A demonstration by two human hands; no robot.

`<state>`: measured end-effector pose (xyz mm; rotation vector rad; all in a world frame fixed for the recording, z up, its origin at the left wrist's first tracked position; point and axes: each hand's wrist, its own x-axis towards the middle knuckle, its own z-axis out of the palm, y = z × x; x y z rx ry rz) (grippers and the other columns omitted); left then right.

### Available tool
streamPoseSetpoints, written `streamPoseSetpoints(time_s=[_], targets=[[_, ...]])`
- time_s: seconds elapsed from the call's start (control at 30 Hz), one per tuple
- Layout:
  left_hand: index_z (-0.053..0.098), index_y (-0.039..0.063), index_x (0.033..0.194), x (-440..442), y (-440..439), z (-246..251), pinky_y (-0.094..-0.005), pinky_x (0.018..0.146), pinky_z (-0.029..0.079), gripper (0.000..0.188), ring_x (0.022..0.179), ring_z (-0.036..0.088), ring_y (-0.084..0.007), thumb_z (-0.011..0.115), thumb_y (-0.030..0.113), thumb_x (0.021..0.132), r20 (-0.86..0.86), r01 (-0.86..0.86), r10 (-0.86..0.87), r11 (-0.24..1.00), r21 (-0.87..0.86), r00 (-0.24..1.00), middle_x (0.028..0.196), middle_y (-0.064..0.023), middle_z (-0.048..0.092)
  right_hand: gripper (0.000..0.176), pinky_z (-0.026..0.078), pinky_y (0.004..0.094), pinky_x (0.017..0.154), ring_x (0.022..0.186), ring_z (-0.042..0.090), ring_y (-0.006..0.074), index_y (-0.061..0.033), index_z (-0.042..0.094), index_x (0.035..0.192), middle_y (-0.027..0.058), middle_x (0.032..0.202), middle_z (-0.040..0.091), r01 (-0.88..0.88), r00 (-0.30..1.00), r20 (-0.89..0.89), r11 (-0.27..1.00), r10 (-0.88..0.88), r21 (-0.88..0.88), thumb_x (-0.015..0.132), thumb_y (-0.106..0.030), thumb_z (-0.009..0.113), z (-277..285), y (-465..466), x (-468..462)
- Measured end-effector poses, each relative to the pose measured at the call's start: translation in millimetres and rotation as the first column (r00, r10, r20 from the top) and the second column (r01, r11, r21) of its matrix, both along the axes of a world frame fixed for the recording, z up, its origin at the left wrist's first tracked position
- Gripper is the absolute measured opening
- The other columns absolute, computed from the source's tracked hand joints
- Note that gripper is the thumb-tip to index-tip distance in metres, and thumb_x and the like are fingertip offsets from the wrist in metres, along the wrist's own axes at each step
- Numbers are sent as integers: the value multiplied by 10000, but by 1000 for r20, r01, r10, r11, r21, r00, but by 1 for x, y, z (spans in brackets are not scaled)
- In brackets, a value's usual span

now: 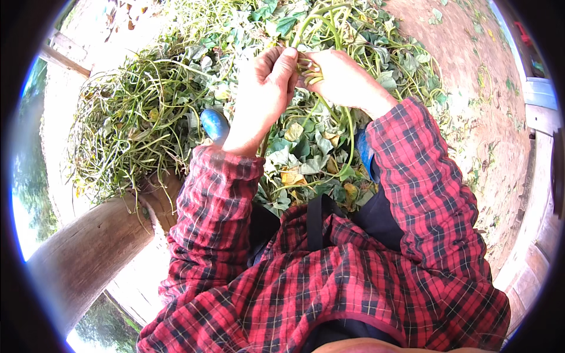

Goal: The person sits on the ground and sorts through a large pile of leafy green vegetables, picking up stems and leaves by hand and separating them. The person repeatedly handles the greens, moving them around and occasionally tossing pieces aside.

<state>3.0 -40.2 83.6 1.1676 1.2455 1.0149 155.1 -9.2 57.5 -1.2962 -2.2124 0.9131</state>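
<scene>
My right hand [342, 77] is closed around a small bunch of green vine stems [312, 76], whose broken ends stick out towards my left hand. The fingertips of my left hand [271, 84] meet it, thumb and forefinger pinched on a stem at the bunch. From the grip, a longer green stem [304, 26] arches up and away, while others hang below my right hand. Under both hands lies a heap of leafy vines [304, 150], with green, wilted pale and yellowed leaves. My fingers hide part of the held stems.
A pile of stripped-looking stems [132, 119] lies to the left, against a thick wooden post [97, 247]. Blue footwear [215, 125] shows among the vines on both sides. Bare earth [476, 88] with scattered leaves stretches right towards a wall base [536, 176].
</scene>
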Motion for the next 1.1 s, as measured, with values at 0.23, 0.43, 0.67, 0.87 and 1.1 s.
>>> streamPoseSetpoints(time_s=[0.23,0.43,0.67,0.87,1.1], targets=[[552,47,941,2,-13,5,-191,354,241,165,382,335,-36,529,209,917,260,9,56,970,-243,964,563,27,458,168,504,435,657,719,624,345,-23,628,814,177,735,627,67,980,183,994,-83,91,714,-153,594,1,-4,-9],[521,23,1017,-2,-6,-7,-175,376,278,190,419,359,-22,480,193,943,75,-100,100,995,-5,992,556,42,450,187,498,424,697,762,622,345,-19,622,848,195,759,624,48,998,28,997,-49,59,691,-120,609,-4,0,-15],[510,21,1031,-6,-3,-22,-142,479,327,179,552,410,-8,487,174,941,35,-75,72,993,89,997,747,16,557,238,476,262,697,723,597,100,-10,635,957,65,784,663,-88,891,-445,928,-89,-363,793,-180,654,8,-1,-5],[523,33,981,-8,-5,2,-170,408,274,154,455,369,-20,476,174,940,150,-8,20,996,-84,989,607,41,474,184,462,259,631,652,553,89,2,634,907,38,730,631,-140,897,-443,938,-15,-316,806,-152,636,11,-1,-4],[515,40,918,-10,-6,9,-208,371,226,174,384,264,-54,456,202,941,662,75,59,982,-172,747,518,53,323,122,433,210,628,681,530,64,-21,619,902,-17,767,588,-334,524,-827,845,-202,-418,851,-132,623,25,-13,-8]])
